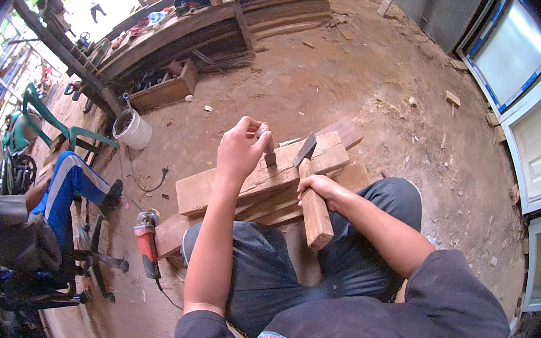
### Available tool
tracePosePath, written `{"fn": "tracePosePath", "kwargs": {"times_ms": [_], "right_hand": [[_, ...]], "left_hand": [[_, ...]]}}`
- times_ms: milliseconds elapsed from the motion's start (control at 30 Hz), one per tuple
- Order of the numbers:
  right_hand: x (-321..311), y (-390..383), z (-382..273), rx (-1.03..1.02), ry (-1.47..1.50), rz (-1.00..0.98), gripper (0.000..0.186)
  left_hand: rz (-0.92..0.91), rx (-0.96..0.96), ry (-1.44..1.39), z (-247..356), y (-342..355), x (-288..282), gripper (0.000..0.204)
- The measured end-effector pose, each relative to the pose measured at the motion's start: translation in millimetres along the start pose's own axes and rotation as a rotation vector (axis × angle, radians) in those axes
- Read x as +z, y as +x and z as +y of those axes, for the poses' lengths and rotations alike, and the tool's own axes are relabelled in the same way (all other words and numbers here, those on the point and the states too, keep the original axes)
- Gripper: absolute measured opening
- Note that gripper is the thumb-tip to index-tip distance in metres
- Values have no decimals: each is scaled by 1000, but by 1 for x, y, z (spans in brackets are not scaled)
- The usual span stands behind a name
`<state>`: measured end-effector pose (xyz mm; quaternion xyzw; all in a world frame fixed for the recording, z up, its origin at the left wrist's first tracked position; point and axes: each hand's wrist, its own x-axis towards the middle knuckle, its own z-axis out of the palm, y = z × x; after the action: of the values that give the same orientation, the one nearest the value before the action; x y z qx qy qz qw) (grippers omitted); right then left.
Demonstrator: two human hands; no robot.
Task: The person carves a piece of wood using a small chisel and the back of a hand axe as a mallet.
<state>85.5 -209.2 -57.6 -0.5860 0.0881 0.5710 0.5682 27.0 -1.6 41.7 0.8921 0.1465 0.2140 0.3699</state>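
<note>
My left hand (pixel 243 148) is closed, pinching the pale top of a short, flat, chisel-like tool (pixel 269 153). Its lower end meets the upper face of a thick wooden beam (pixel 200 189) lying crosswise in front of my knees. Whether the tip has entered the wood cannot be made out. In my right hand (pixel 322 191) is a hammer (pixel 315 219), gripped around its thick, squared wooden handle. The hammer's dark metal head (pixel 307 149) is over the right part of the beam, apart from the chisel-like tool. More planks (pixel 352 132) lie beneath and behind the beam.
A red angle grinder (pixel 146 245) with a cord lies left of my knee. Beyond it, a person in blue trousers (pixel 64 182) sits on a chair. A white bucket (pixel 133 131) stands near a cluttered workbench (pixel 159 41). White-framed panels (pixel 536 146) lean at the right.
</note>
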Motion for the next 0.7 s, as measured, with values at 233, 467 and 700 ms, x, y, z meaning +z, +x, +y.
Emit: {"fn": "tracePosePath", "kwargs": {"times_ms": [233,467,700], "right_hand": [[6,5,20,65,153,48,17],[-2,2,6,39,206,10,28],[-2,-51,-24,-123,81,11,27]], "left_hand": [[-16,-13,30,-3,2,2,30],[-22,11,-106,-19,9,16,48],[-68,-62,-10,-46,9,50,75]]}}
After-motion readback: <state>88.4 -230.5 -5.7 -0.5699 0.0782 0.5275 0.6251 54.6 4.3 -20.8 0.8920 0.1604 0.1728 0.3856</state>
